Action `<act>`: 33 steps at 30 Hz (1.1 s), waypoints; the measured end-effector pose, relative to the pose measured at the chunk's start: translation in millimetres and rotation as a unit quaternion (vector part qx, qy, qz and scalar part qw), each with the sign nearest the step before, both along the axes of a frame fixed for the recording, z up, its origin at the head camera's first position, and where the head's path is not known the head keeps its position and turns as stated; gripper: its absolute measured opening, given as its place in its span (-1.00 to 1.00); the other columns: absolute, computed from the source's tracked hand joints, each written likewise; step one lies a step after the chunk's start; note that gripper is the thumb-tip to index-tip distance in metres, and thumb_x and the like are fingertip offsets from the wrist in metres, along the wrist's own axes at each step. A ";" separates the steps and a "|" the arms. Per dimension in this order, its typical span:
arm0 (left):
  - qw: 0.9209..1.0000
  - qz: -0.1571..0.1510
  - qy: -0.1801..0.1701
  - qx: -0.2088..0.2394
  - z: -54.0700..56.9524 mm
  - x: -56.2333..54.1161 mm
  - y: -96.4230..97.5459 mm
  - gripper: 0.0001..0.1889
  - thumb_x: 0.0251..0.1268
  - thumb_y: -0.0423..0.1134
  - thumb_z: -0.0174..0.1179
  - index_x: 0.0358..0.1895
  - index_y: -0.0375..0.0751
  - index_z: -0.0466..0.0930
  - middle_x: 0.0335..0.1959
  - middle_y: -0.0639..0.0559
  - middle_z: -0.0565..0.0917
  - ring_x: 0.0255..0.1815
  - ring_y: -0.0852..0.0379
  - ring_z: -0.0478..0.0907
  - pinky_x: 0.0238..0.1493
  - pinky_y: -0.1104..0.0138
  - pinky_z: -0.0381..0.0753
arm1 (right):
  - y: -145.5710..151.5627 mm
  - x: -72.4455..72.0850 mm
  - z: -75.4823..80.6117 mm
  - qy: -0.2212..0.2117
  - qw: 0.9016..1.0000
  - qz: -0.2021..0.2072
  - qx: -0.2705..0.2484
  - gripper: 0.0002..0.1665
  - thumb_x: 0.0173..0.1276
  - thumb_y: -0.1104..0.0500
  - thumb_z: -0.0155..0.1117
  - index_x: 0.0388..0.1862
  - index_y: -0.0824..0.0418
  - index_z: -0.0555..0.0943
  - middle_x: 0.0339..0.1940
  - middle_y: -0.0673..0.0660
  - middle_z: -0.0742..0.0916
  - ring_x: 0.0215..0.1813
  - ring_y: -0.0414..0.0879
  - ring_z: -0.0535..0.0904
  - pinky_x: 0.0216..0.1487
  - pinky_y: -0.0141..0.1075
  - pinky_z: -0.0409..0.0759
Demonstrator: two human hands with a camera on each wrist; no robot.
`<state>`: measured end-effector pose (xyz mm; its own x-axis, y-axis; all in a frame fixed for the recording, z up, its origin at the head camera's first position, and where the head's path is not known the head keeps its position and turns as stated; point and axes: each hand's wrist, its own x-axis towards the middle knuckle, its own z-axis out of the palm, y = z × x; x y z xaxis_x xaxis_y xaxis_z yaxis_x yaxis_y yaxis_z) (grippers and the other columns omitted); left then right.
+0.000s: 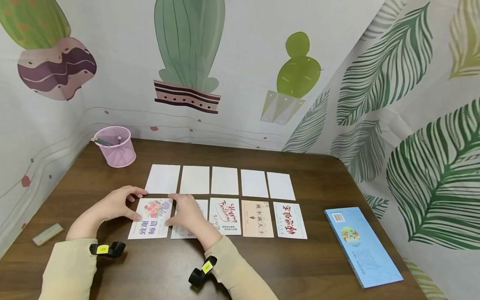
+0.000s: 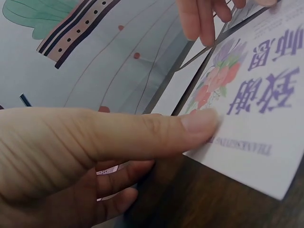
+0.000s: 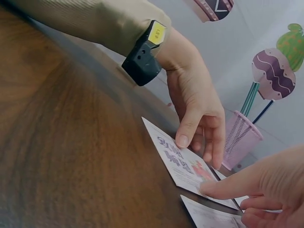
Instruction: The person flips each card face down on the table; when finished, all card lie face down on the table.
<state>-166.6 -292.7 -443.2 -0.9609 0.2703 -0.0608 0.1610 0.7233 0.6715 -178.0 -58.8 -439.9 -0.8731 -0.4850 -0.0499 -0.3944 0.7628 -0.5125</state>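
A greeting card (image 1: 151,218) with a flower bouquet and purple characters lies at the left end of the front row, between both hands. My left hand (image 1: 116,204) is at its left side, its straight thumb (image 2: 156,135) touching the card's edge and its forefinger by the upper left corner. On the opposite side is my right hand (image 1: 189,214), its thumb (image 3: 221,186) at the card's right edge and its forefinger near the upper right corner. My right hand partly hides a neighbouring card (image 1: 183,233) with grey lettering.
Further right lie a birthday card (image 1: 225,216), a peach-coloured card (image 1: 258,218) and a red-lettered card (image 1: 290,221). Several blank white cards (image 1: 195,180) form the back row. A pink pencil basket (image 1: 120,152), an eraser (image 1: 47,234) and a blue book (image 1: 363,246) are around them.
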 end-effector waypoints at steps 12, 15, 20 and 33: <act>0.999 -0.019 0.014 -0.027 -6.6 0.0 -1.6 -0.36 -0.34 -0.21 0.63 -0.02 -0.28 0.63 -0.16 -0.11 0.56 -0.16 -0.02 0.43 -0.19 0.26 0.47 | -0.6 2.4 -3.7 -0.009 1.000 -0.010 0.013 -0.06 -0.09 0.03 0.66 0.34 0.07 0.49 0.26 -0.02 0.64 0.28 -0.09 0.51 0.25 -0.39 0.48; 0.999 -0.020 0.015 -0.028 -7.3 -0.1 -2.0 -0.37 -0.34 -0.20 0.63 -0.05 -0.27 0.62 -0.18 -0.08 0.54 -0.17 0.01 0.40 -0.21 0.31 0.43 | -0.7 1.7 -4.1 -0.022 0.999 -0.019 -0.019 -0.11 -0.07 0.08 0.65 0.31 0.08 0.52 0.11 -0.02 0.70 0.11 -0.19 0.57 0.10 -0.46 0.51; 1.000 -0.019 0.012 -0.010 -7.6 -1.8 -2.2 -0.35 -0.36 -0.21 0.63 -0.06 -0.27 0.57 -0.17 -0.12 0.52 -0.16 0.00 0.38 -0.21 0.31 0.41 | 0.5 -2.1 -6.0 -0.059 0.988 -0.039 -0.139 -0.25 -0.03 0.29 0.59 0.21 0.17 0.55 0.03 0.01 0.71 -0.08 -0.28 0.60 -0.06 -0.56 0.53; 0.996 -0.043 -0.024 0.069 -3.9 -7.7 -5.3 -0.31 -0.19 -0.27 0.58 0.05 -0.40 0.43 -0.21 -0.08 0.58 -0.26 0.26 0.48 -0.26 0.44 0.54 | -1.9 -7.0 -12.1 -0.171 0.941 -0.090 -0.280 -0.09 -0.02 0.43 0.53 0.35 0.23 0.38 0.03 0.08 0.69 -0.25 -0.26 0.67 -0.22 -0.52 0.59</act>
<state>-174.3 -298.0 -447.1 -0.9305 0.3610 -0.0626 0.1838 0.6078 0.7725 -185.0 -60.7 -451.9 -0.9227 -0.3652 -0.1234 -0.0245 0.3750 -0.9267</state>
